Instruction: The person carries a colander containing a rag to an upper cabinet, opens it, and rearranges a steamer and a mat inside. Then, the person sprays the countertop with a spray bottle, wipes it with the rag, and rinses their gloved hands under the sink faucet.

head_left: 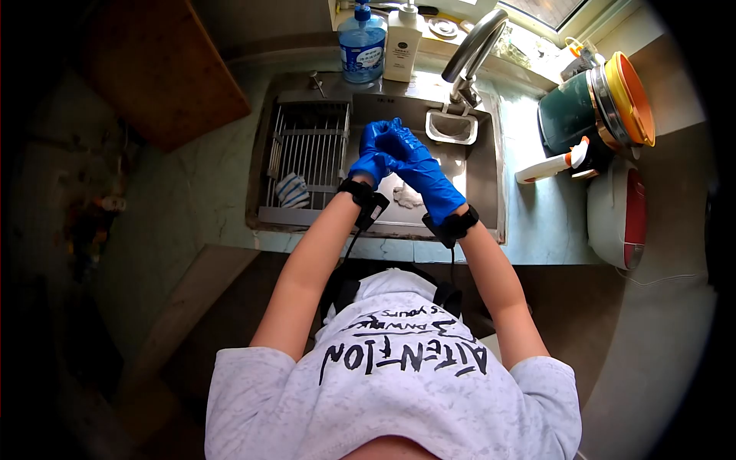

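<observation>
My left hand [376, 139] and my right hand [418, 165] both wear blue rubber gloves. They are pressed together above the sink [491, 176], with bent fingers overlapping at the far end. Whatever lies between the fingers, if anything, is hidden. Below my right hand, a crumpled whitish cloth-like thing [408, 196] rests on the sink bottom. To the left of my hands sits a metal drying rack [314, 146], with a blue-and-white striped cloth [293, 192] in its near part.
Behind the sink stand a blue pump bottle [362, 57], a white pump bottle [402, 44] and a curved faucet [479, 46]. A small caddy [452, 128] hangs below the faucet. On the right are a spray bottle [548, 165], stacked buckets [567, 115] and a white-and-red appliance [613, 215].
</observation>
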`<state>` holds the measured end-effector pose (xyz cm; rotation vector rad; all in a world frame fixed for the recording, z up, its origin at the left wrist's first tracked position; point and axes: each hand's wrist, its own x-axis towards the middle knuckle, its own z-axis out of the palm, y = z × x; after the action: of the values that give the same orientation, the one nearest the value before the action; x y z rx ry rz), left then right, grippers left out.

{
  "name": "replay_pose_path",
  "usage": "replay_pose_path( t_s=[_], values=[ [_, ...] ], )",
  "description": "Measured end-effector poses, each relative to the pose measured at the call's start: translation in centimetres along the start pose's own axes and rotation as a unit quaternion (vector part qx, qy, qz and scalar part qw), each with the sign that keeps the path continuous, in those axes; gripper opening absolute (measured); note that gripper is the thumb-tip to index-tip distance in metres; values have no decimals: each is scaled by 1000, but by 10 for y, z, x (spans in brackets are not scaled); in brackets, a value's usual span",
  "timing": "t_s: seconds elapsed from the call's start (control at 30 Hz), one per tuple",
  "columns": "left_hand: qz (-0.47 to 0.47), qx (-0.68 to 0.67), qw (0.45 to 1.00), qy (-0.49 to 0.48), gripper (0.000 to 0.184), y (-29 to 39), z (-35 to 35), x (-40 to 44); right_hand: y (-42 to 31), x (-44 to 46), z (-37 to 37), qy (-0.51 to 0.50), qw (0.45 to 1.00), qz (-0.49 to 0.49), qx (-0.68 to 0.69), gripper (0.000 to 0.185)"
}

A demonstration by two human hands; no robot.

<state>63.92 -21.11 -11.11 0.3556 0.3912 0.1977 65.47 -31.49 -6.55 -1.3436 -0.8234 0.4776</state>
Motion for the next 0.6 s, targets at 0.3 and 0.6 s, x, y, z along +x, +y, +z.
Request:
replay_pose_path(
  t_s=[0.3,0.6],
  values=[
    [248,526,806,-109,23,-14,-39,23,8,-25,-10,-42,996,75,-23,35],
    [272,428,859,-70,12,-34,-7,-12,-14,-26,-32,-41,997,55,-29,35]
  ],
)
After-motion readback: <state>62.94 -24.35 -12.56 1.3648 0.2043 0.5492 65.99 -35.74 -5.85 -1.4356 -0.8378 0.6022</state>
